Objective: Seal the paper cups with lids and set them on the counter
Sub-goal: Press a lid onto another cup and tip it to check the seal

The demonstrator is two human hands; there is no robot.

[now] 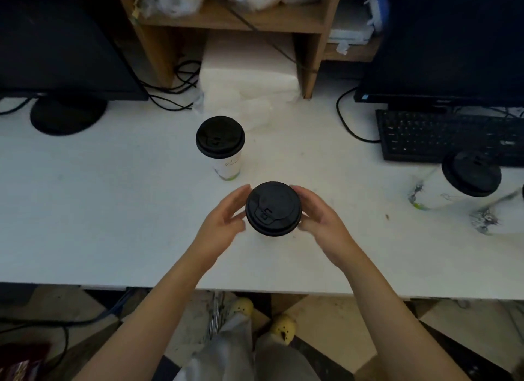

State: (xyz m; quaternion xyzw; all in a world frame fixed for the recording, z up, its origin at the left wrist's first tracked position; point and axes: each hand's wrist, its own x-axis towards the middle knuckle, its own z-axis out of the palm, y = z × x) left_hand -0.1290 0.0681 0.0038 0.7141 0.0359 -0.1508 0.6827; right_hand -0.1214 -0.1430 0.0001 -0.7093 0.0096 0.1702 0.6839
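The black lid [272, 208] sits seated on its cup in the middle of the desk [113, 210], a little in from the front edge. The cup's body is hidden straight below the lid, so I cannot tell whether it stands on the desk or is lifted just clear.

The right hand [320, 219] curves round the lid's right side, forefinger and thumb against the rim, probably to steady the cup or press the rim home. The left hand [226, 219] is just beside the left edge, fingers straight and slightly spread. It is blurred, and contact with the lid is unclear.

Toward the back edge stands a second lidded cup [228, 165], upright and apart from the hands, which looks finished. A third lidded cup [471, 174] is near the right edge, blurred, among clear wrapping [482, 219], just in front of the keyboard [448, 134].

Judging by this, sealing is nearly done. What remains is a check that the rim is snapped on all round.
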